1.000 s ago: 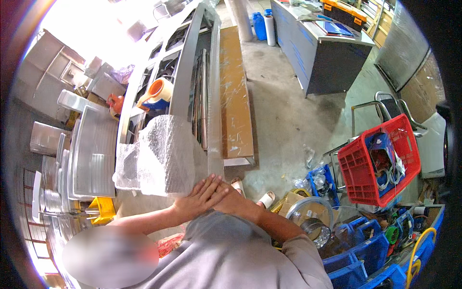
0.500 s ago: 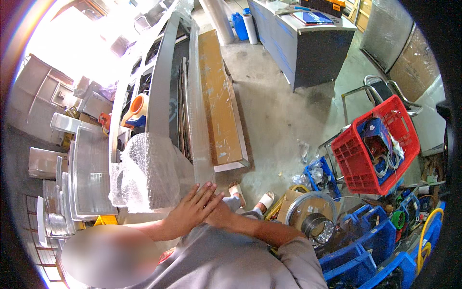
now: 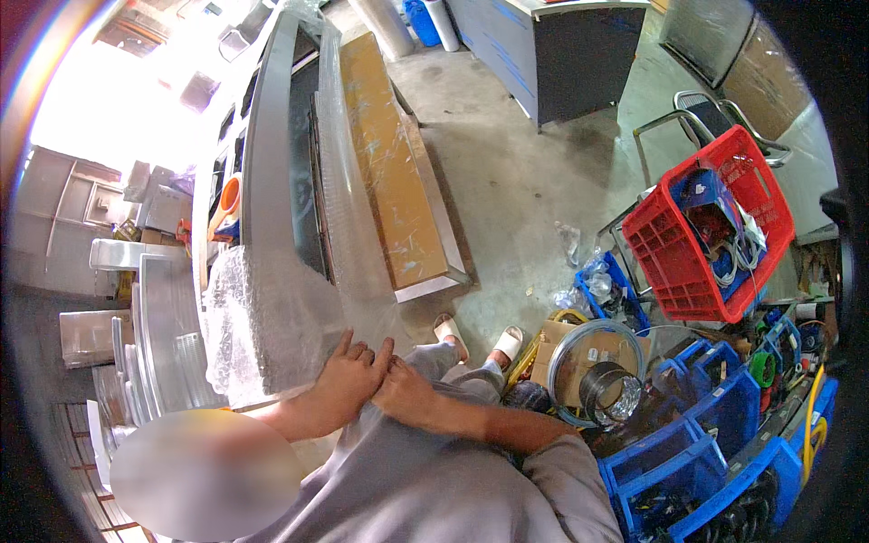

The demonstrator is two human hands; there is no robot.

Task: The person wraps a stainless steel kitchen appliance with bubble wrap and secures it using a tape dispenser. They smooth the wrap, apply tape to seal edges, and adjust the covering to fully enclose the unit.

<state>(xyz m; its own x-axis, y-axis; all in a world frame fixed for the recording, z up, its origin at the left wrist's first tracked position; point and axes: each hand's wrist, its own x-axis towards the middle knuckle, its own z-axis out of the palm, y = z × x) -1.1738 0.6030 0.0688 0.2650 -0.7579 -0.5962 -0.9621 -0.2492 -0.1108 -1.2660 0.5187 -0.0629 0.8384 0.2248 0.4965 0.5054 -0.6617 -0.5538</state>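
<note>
My left hand (image 3: pixel 348 384) and my right hand (image 3: pixel 402 393) meet in front of my body, their sides touching. On each hand one finger points forward while the others are curled in. Whether anything thin lies inside the curled fingers is hidden. Just beyond the left fingertips is the near end of a long grey metal frame (image 3: pixel 268 190), wrapped in clear bubble wrap (image 3: pixel 237 330). An orange-and-white object (image 3: pixel 226 204), perhaps a tape dispenser, rests on the frame's left part.
A long brown board (image 3: pixel 389 163) lies beside the frame. To the right, a red crate (image 3: pixel 665 244) holding cables sits on a chair. Blue bins (image 3: pixel 706 443) and a wire coil (image 3: pixel 566 344) are near my right side. A grey desk (image 3: pixel 588 68) stands farther off.
My left hand's fingers, spread over my right hand before, have curled with one left extended. The right hand now shows a raised finger. The view has shifted, so the surroundings sit higher.
</note>
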